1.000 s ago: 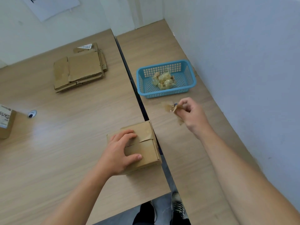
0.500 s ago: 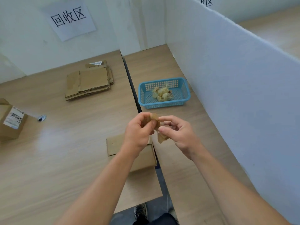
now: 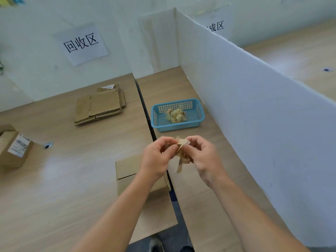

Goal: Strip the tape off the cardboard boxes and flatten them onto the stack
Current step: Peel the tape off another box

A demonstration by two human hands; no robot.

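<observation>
A crumpled strip of brown tape point(image 3: 182, 153) is pinched between my left hand point(image 3: 157, 157) and my right hand point(image 3: 204, 157), held in the air above the table seam. Under my left forearm sits a small cardboard box point(image 3: 127, 171), partly hidden by the arm. The stack of flattened boxes point(image 3: 99, 106) lies at the back of the left table. Another sealed box with a white label point(image 3: 14, 148) stands at the left edge.
A blue plastic basket point(image 3: 197, 113) with balled-up tape in it sits on the right table, just beyond my hands. A white partition wall point(image 3: 254, 106) runs along the right. A small dark hole point(image 3: 47, 145) marks the left table. Paper signs hang on the back wall.
My left hand left the box and came up to meet my right hand at the tape. Both hands now pinch the strip. The camera has tilted upward.
</observation>
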